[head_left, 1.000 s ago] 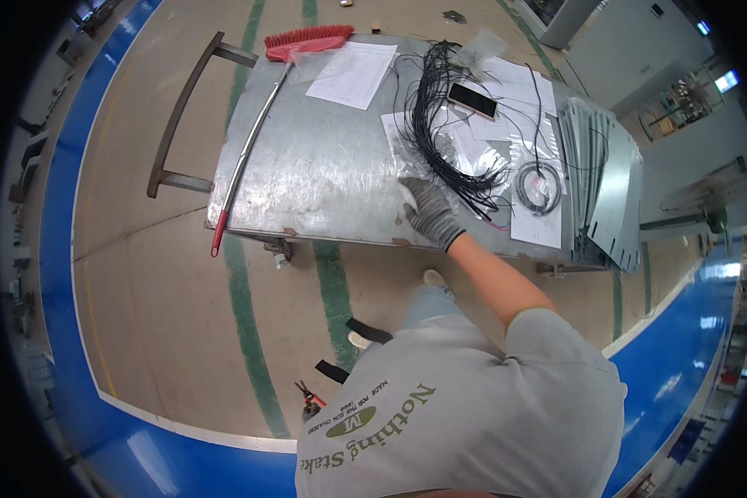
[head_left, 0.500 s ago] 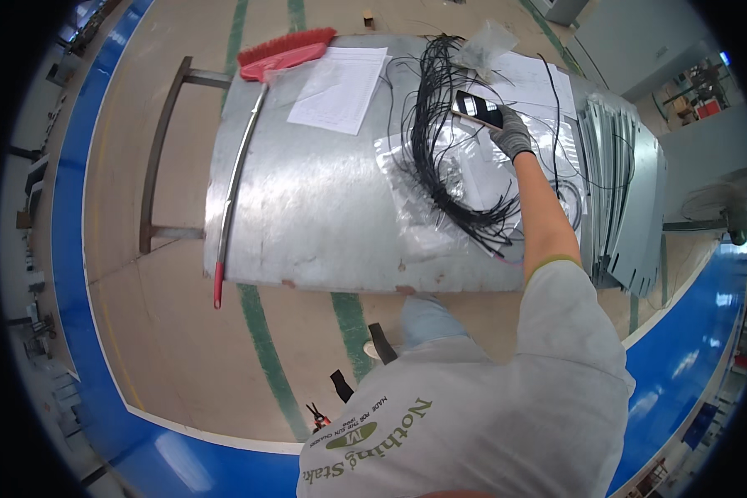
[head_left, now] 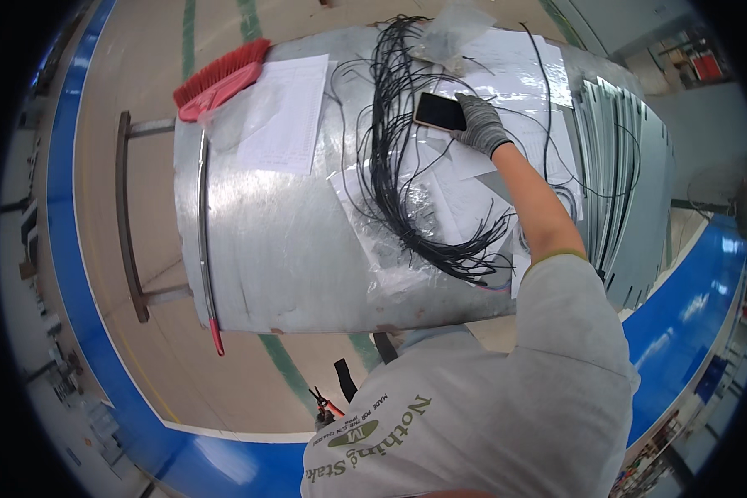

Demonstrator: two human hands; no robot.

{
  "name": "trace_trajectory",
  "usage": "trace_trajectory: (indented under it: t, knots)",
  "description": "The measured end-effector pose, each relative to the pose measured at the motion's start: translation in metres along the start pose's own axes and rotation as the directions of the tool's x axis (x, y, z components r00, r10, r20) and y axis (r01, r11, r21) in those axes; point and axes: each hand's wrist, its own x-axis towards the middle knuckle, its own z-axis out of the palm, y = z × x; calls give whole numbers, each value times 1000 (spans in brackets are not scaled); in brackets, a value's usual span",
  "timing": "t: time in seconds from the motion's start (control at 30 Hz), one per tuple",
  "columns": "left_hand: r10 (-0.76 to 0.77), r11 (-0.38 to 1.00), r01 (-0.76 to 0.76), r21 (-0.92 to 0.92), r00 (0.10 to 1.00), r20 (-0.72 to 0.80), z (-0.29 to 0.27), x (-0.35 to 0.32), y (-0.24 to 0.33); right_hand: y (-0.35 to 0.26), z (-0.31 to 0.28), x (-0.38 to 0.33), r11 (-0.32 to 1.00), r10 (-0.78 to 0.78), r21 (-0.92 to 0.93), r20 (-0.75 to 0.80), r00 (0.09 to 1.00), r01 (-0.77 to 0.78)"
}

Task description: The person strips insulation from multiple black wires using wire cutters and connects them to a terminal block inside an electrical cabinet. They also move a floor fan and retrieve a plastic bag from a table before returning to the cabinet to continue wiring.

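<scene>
My right hand (head_left: 481,124), in a grey knit glove, is closed on the right end of a smartphone (head_left: 440,112) with a dark screen and a light-coloured edge. The phone is over the papers at the far side of the metal table, just right of a long bundle of thin black cables (head_left: 386,158). Low in the picture, beside my shirt, a small part of my gloved left hand (head_left: 324,419) shows around red-handled pliers (head_left: 333,407). Their jaws point away from me; my shirt hides most of that hand.
Clear plastic bags (head_left: 452,37) and papers (head_left: 286,116) lie on the metal table (head_left: 257,249). A red broom (head_left: 224,83) rests along its left side. Stacked grey metal strips (head_left: 627,191) cover the right end. A metal frame (head_left: 127,224) stands at the left.
My view has shifted, so the table sits further left and its near edge lower. The bright reflection on the phone screen is gone. More of my left hand and the pliers shows.
</scene>
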Motion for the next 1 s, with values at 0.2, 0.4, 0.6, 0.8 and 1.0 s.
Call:
trace_trajectory:
  t: [0.2,0.4,0.6,0.8,1.0]
  knots:
    - [35,998,-35,42,999,9,-4,15,47,51,-18,41,931,239,319,-157,958,-179]
    - [17,997,-17,69,1000,0,-9,8,63,31,-60,121,759,358,621,-149,922,-195]
    - [-15,998,16,67,1000,-15,-16,-4,58,36,-15,188,819,457,517,-329,826,-248]
    - [-36,997,36,63,999,-2,-14,0,46,76,8,199,756,330,649,-259,908,-89]
    - [6,997,-10,81,998,56,-17,27,43,45,-77,173,611,292,748,-517,805,259]
